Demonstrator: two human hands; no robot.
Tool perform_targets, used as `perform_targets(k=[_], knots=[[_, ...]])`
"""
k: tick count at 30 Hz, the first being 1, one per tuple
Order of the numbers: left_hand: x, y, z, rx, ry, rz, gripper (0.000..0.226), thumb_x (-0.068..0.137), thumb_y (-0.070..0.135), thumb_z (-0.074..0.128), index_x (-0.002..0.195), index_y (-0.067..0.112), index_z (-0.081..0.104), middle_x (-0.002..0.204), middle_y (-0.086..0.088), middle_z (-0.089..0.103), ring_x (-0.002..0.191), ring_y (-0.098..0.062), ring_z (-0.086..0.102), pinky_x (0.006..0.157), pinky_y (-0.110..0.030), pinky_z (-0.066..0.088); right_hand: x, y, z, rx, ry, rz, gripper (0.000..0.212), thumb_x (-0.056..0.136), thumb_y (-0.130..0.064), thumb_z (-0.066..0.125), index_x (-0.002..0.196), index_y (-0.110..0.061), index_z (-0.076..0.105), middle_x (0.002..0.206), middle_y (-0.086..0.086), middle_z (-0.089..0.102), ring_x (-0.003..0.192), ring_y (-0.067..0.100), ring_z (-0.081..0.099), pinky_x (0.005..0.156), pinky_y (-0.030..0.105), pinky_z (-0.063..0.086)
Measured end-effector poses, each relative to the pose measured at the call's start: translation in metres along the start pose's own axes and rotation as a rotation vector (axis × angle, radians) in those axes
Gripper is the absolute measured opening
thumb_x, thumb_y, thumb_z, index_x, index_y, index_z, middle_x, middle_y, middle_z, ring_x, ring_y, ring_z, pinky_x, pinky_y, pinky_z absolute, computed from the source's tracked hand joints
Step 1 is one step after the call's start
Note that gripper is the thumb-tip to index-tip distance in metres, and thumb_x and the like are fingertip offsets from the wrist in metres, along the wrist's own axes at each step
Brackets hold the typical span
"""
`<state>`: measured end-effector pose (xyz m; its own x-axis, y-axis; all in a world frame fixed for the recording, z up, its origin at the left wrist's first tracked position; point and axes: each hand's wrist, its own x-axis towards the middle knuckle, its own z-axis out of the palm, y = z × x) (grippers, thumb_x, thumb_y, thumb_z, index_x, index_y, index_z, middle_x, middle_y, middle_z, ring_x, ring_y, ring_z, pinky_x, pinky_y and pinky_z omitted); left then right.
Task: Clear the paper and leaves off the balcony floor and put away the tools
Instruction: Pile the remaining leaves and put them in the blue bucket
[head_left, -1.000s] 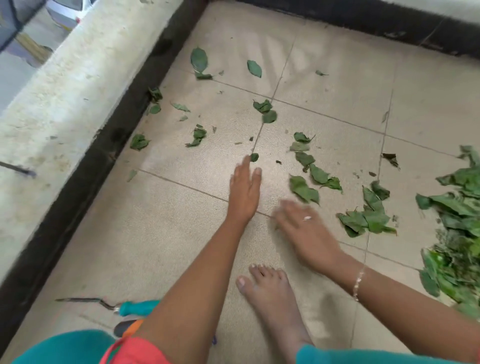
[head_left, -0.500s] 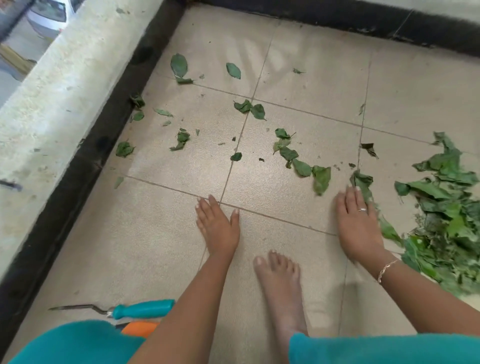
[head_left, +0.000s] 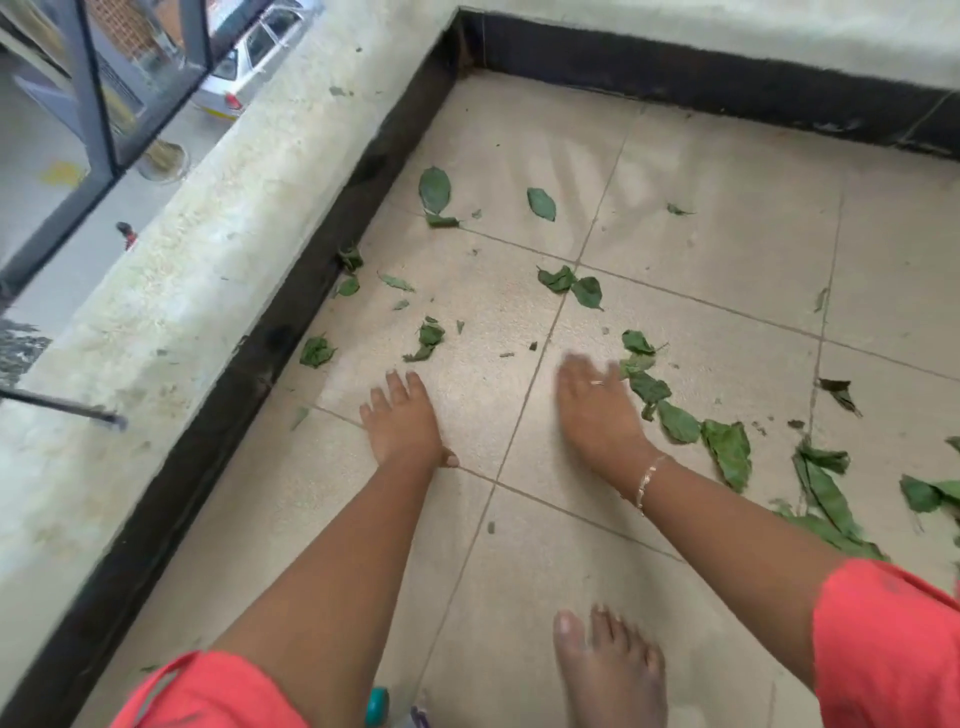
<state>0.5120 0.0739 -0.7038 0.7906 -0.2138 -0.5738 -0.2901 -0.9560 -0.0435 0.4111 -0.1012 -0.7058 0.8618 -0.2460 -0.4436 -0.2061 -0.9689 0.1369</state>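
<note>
Left hand (head_left: 402, 423) and right hand (head_left: 597, 410) flat, palms down, fingers extended forward.

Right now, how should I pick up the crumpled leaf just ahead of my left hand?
Pinch the crumpled leaf by its raised, curled middle, coming down from above on its near side with your left hand. It looks buckled up off the tile, so thumb and finger can probably close on the fold; flat edges would be harder to lift.
</note>
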Motion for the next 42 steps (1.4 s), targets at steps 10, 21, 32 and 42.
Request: perform_targets(k=[10,21,32,42], knots=[[0.010,-0.002,0.001,-0.147,-0.087,0.004,0.131,0.065,0.030,0.083,0.147,0.009,-0.017,0.156,-0.010,-0.018,0.143,-0.038,-0.010,0.118,-0.043,0.017,0.061,-0.082,-0.050,0.172,0.221,-0.401,0.062,0.092,0.000,0.031,0.148,-0.007,0.006,0.156,0.014,-0.005,0.145,0.029,-0.001,0.116,0.048,0.009],[0.009,-0.003,0.005,-0.279,-0.092,-0.054,0.095,0.075,0.022,0.076,0.148,0.008,0.017,0.156,-0.018,0.009,0.143,-0.034,0.012,0.114,-0.041,0.028,0.102,-0.117,-0.090,0.075,0.221,-0.580,0.041,0.090,-0.015,0.046,0.131,-0.012,0.042,0.145,0.016,0.033,0.134,0.032,0.032,0.104,0.046,0.032],[0.013,-0.006,0.006,-0.221,-0.098,-0.008,0.122,0.071,0.018,0.078,0.148,0.013,-0.016,0.156,-0.007,-0.020,0.143,-0.036,-0.014,0.118,-0.045,0.013,0.165,-0.139,-0.115,0.175,0.467,-0.678,0.026,0.075,0.003,0.055,0.097,-0.008,0.064,0.100,0.014,0.061,0.091,0.030,0.058,0.083,0.040,0.041],[0.013,0.000,-0.006,-0.183,-0.225,-0.055,0.128,0.070,0.018,0.079,0.143,0.012,-0.026,0.152,-0.009,-0.030,0.141,-0.037,-0.020,0.119,-0.046,0.007,0.218,-0.122,-0.132,0.254,0.334,-0.509,0.033,0.085,0.001,0.045,0.107,-0.014,0.065,0.102,0.008,0.064,0.086,0.025,0.058,0.074,0.030,0.044]])
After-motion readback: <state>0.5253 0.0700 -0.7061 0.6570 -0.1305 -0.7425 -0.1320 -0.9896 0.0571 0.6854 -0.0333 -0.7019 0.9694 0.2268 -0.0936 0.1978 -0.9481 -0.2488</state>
